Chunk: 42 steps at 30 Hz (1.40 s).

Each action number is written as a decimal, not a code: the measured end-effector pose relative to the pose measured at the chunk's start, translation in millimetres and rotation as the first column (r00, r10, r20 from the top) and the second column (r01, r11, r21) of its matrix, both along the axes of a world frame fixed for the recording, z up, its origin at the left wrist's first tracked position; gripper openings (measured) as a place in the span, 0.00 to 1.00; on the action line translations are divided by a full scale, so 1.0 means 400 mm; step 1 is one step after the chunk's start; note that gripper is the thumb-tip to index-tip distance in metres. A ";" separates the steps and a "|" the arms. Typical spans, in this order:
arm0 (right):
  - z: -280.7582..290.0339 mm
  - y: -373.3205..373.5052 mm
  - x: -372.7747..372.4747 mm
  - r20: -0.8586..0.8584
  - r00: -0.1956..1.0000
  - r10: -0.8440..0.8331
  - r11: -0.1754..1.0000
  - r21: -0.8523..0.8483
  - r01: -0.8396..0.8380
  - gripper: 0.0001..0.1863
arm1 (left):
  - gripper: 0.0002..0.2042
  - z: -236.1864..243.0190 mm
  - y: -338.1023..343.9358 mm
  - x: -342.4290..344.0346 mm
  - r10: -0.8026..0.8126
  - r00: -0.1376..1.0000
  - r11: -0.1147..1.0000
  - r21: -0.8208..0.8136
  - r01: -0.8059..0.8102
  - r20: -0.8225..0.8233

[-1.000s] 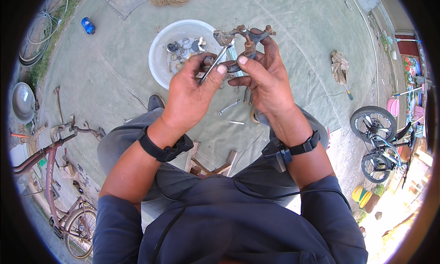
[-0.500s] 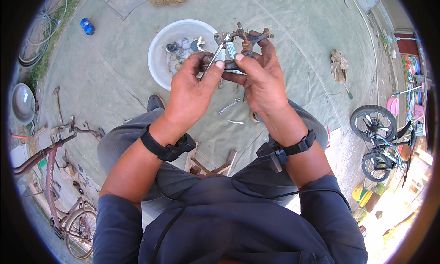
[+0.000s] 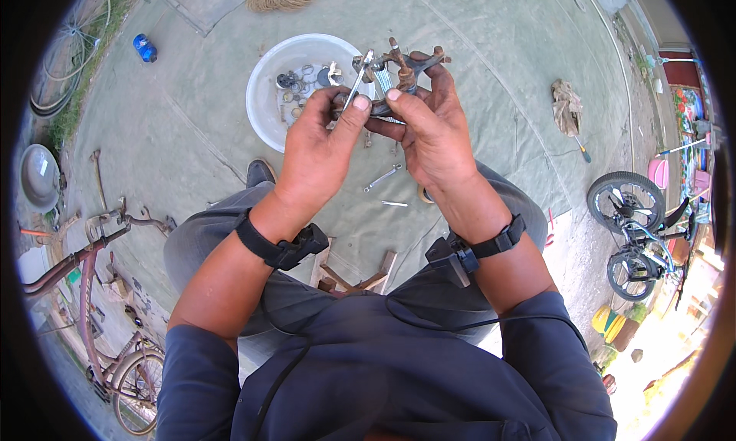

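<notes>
My left hand is closed, with a slim silver wrench between thumb and fingers. The wrench's upper end is at the left side of a rusty, greasy metal part with several arms and a threaded stub, which looks like a bicycle brake caliper. My right hand grips this part, thumb on the near side and fingers behind it. Blackened fingertips of both hands meet near its lower edge. Whether the wrench sits fully on a nut is too small to tell.
Behind my hands stands a pale basin with small metal parts in it. On the green ground sheet lie another wrench, a short silver tool and a tape roll. Bicycle frame at left; small bicycle at right.
The wrench's upper end has swung slightly left and up, so it stands a little steeper. The rusty part and both hands have shifted slightly left; both grips stay the same.
</notes>
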State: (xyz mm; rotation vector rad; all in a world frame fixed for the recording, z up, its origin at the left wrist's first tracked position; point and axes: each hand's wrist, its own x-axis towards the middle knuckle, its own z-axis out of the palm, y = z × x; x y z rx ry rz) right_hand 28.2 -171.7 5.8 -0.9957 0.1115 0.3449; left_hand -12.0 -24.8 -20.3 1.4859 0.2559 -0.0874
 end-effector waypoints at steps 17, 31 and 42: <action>-0.018 0.019 0.000 0.013 0.999 -0.034 0.999 -0.036 0.035 0.33 | 0.17 0.056 -0.008 0.015 0.056 0.970 0.945 -0.302 -0.128 -0.235; -0.011 -0.029 0.034 -0.073 0.996 0.053 0.998 0.027 -0.051 0.32 | 0.18 -0.006 0.001 0.013 -0.005 0.999 0.999 0.047 0.003 0.044; -0.015 -0.089 0.078 -0.073 0.997 -0.017 0.993 0.114 0.025 0.25 | 0.14 0.054 0.066 0.005 0.061 0.998 0.993 0.104 -0.060 -0.001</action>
